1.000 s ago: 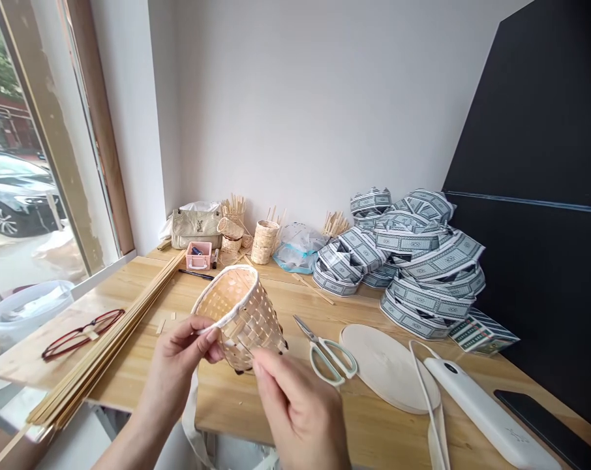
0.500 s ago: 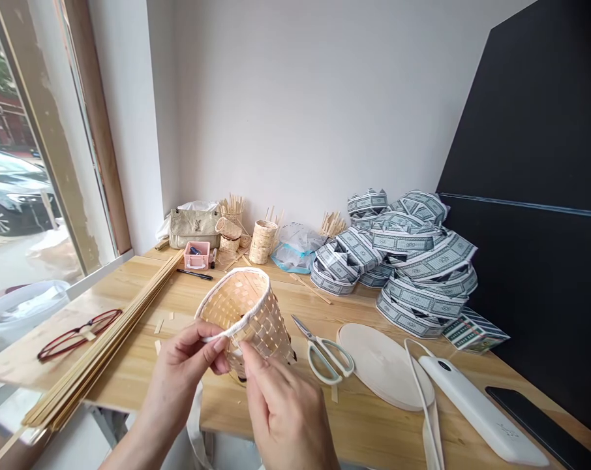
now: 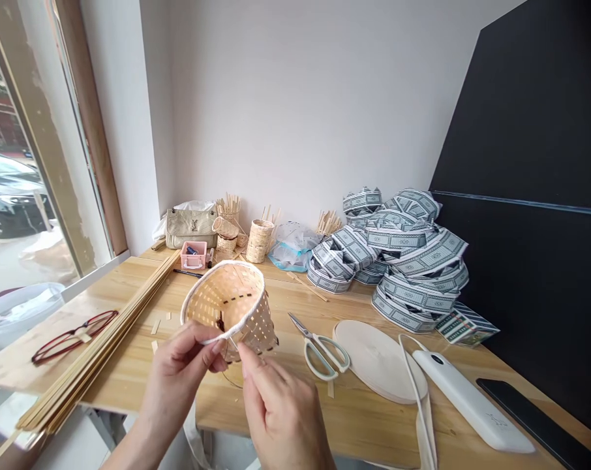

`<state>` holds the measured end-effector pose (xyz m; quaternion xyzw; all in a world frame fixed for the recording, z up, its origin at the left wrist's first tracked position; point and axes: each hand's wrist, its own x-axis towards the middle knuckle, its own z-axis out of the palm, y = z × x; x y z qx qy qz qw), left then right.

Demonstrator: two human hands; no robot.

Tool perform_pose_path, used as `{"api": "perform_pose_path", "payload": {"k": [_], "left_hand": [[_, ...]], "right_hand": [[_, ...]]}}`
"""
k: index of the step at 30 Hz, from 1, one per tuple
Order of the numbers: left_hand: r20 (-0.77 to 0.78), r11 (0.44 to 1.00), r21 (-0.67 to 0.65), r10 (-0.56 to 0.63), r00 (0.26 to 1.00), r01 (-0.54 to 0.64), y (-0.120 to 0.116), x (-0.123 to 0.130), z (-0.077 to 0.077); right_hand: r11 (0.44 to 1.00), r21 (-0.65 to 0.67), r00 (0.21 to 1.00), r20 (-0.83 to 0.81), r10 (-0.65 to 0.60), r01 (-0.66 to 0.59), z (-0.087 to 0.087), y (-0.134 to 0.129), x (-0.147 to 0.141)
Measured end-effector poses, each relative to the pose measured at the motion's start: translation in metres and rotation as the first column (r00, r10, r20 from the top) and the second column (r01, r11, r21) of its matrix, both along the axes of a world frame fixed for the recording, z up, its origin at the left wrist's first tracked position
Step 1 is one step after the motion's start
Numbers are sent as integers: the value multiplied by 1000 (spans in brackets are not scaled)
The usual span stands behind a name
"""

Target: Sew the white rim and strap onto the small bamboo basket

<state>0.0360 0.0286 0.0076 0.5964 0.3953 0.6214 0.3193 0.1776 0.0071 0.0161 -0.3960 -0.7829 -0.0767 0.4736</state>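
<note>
A small woven bamboo basket point(image 3: 249, 333) is held tilted in front of me, its open mouth facing me and a white binding point(image 3: 212, 338) running around the rim. My left hand point(image 3: 181, 365) pinches the rim at the near left, and my right hand point(image 3: 276, 408) pinches it at the near right, a short way from the left. Light shows through gaps in the weave. Just right of the basket, a pair of scissors with pale green handles point(image 3: 322, 352) lies on the table, apart from both hands.
Under the hands is a wooden table point(image 3: 295, 418). On it are a bundle of long bamboo strips point(image 3: 104, 356), red-framed glasses point(image 3: 73, 337), a cream tape roll point(image 3: 376, 361), a white power bank point(image 3: 471, 406), a black phone point(image 3: 540, 418) and a large heap of printed paper bands point(image 3: 403, 261).
The basket has turned so its mouth faces me more, and it sits a little higher and further left. The whole view has drifted slightly. Both hands keep their hold on the rim.
</note>
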Motion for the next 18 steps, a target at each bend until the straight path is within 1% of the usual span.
{"api": "perform_pose_path", "payload": {"k": [2,3,5,7,9,12,14,18], "left_hand": [[-138,983,156,115,984,-93,-1,0,0],[-201,962,243,178,963,-127,-2,0,-1],[-302,901,407,288,909,-150,-4,0,-3],[-363,844,517,365,857,-141,-6,1,-5],[-402,816,565,399,824,-119,-9,4,-8],[-462,816,574,384,800,-61,-11,9,-12],[-480,813,582,377,792,-34,-11,11,-15],[-494,794,607,397,773,-20,-8,11,-19]], "right_hand": [[999,-51,998,-69,5,-9,-2,-1,0],[996,-90,994,-113,4,-14,-4,-1,-1],[982,-186,979,-203,-6,-32,-9,-3,-2],[961,-271,959,-283,-26,-54,-14,-6,-3],[946,-318,939,-341,-47,-68,-19,-8,-4],[938,-341,920,-383,-86,-54,-23,-8,-6],[934,-354,916,-386,-107,-40,-23,-6,-7],[927,-375,927,-349,-136,-6,-23,-2,-7]]}}
